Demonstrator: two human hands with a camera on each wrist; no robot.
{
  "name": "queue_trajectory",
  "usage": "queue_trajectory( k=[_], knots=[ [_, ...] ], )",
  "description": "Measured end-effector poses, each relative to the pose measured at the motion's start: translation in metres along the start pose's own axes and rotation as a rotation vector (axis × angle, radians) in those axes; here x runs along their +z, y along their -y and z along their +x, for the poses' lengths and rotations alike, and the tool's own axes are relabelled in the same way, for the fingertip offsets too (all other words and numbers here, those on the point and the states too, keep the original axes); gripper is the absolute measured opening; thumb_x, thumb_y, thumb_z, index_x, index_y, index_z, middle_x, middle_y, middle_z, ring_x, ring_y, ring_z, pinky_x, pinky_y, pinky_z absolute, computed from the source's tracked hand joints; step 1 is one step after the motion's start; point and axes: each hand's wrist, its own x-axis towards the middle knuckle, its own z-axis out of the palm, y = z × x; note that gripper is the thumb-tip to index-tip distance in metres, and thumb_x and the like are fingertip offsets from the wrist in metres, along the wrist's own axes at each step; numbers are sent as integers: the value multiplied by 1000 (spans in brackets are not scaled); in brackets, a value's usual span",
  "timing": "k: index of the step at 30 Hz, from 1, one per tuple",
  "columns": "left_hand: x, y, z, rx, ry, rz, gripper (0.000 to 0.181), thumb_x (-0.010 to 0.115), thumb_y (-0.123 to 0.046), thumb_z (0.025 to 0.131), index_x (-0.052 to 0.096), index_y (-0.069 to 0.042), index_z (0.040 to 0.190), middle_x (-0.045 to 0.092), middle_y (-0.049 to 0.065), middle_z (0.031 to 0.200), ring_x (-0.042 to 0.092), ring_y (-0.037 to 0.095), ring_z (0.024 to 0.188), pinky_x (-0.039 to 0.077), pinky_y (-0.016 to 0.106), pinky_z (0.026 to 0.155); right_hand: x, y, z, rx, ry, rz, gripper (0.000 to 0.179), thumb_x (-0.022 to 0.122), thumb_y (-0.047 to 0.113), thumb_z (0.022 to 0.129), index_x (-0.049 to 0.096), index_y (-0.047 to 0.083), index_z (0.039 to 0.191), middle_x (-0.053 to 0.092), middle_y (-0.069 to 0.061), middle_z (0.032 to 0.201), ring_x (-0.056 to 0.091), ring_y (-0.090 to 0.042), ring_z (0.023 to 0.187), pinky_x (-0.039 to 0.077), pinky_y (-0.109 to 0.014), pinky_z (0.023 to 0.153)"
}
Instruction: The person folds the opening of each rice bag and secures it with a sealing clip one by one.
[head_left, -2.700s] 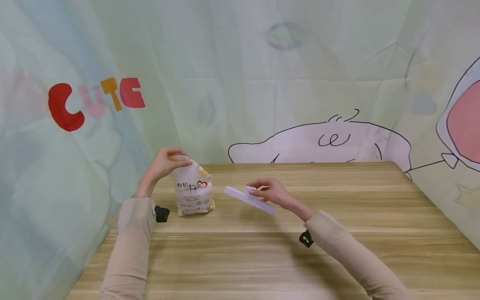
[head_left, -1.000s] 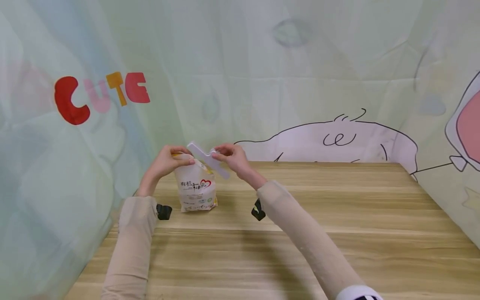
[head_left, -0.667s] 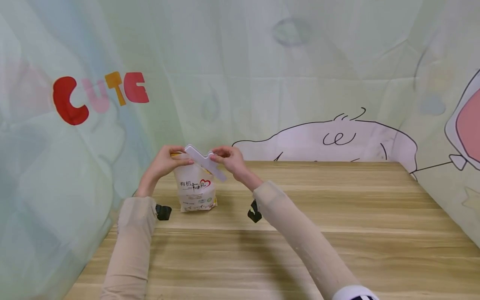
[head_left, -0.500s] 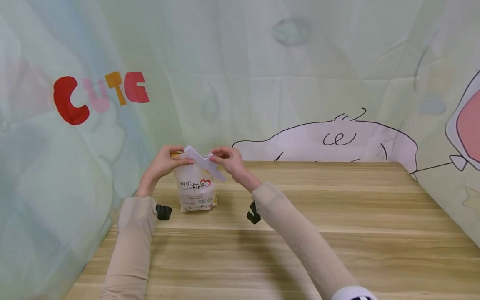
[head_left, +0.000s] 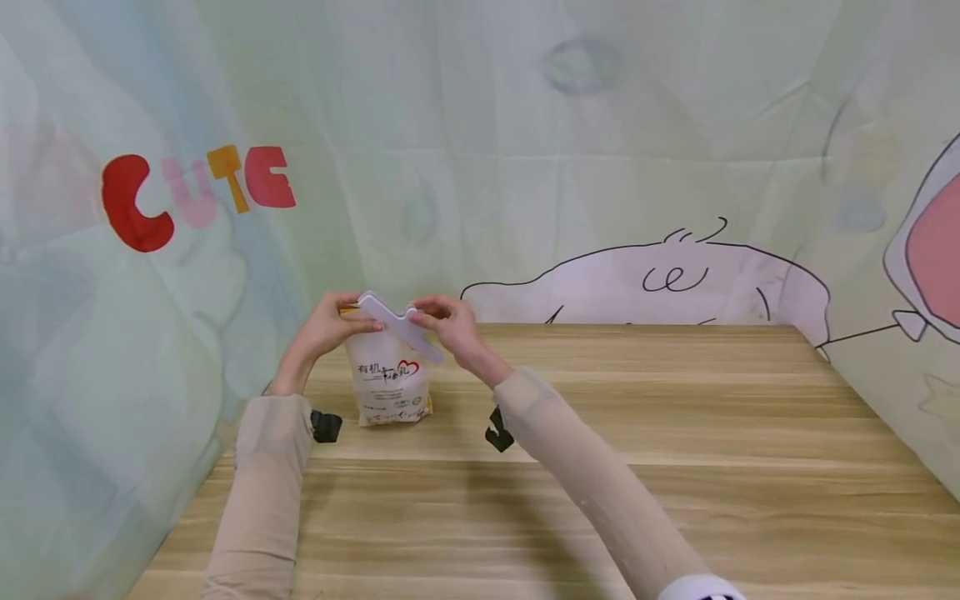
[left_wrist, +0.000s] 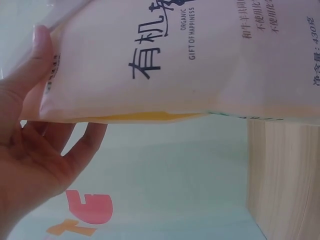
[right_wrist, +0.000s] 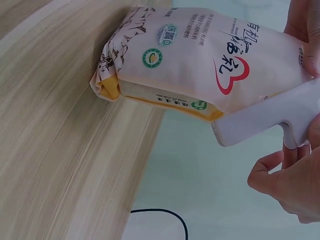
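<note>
A white food bag (head_left: pixel 390 390) with dark writing, a red heart and yellow sides stands upright on the table. My left hand (head_left: pixel 328 327) pinches its top left corner, thumb in front and fingers behind, as the left wrist view also shows on the bag (left_wrist: pixel 105 65). The handle of a white bag clip (head_left: pixel 396 323) is between my right thumb and fingers; the right hand (head_left: pixel 454 330) is just right of the bag's top. The long clip slants down to the right across the top edge. In the right wrist view, the clip (right_wrist: pixel 265 117) overlaps the bag's upper corner.
The wood-grain table (head_left: pixel 600 467) ends at a hanging printed cloth (head_left: pixel 525 183) behind and on both sides. Black wrist cameras sit under the left (head_left: pixel 326 427) and right (head_left: pixel 499 430) sleeves.
My right hand has carried the clip left and up from beside the bag to its top edge. Over the last half second it has shifted slightly left. The left hand keeps its pinch.
</note>
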Motion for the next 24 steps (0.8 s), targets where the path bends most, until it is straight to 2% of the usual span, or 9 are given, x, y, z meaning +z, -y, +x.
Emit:
queue_trajectory(
  k=[5, 11, 16, 19, 22, 24],
  knots=[
    [1, -1, 1, 13, 1, 4, 36, 67, -13, 79, 59, 5, 109, 61, 27, 104, 56, 4, 72, 47, 23, 67, 1, -1, 0, -12, -18, -4, 26, 66, 11, 78, 64, 4, 103, 65, -14, 99, 53, -6, 74, 46, -17, 69],
    [2, 0, 0, 8, 2, 9, 39, 66, -18, 80, 58, 4, 111, 60, 25, 107, 57, 9, 77, 48, 29, 71, 2, -6, -1, -45, -17, -53, 29, 65, 16, 78, 64, 9, 106, 65, -10, 100, 57, -10, 82, 46, -19, 72],
    [2, 2, 0, 24, -6, 15, 38, 66, -21, 80, 59, 2, 109, 60, 23, 107, 56, 6, 80, 48, 32, 73, -1, -8, -4, -77, 58, -93, 33, 61, 21, 83, 59, 13, 115, 62, -10, 111, 59, -19, 94, 45, -22, 75],
    [2, 1, 1, 27, -5, 1, 36, 66, -23, 80, 60, 1, 106, 61, 22, 106, 55, 4, 79, 48, 31, 72, -4, -4, -11, -79, 113, -86, 37, 58, 18, 86, 54, 12, 121, 60, -15, 115, 59, -25, 98, 47, -28, 77],
    [1, -1, 1, 22, 0, -17, 35, 66, -26, 80, 61, 0, 103, 64, 14, 99, 55, 4, 77, 48, 28, 71, -6, -1, -19, -74, 139, -79, 37, 57, 11, 86, 51, 6, 122, 60, -20, 112, 59, -29, 99, 49, -32, 78],
    [1, -3, 2, 32, -1, -26, 34, 65, -27, 80, 61, 0, 100, 65, 5, 92, 56, 4, 75, 48, 26, 69, -7, -2, -23, -77, 132, -81, 36, 58, 7, 85, 52, 2, 120, 60, -23, 110, 59, -30, 98, 50, -33, 78]
  ],
)
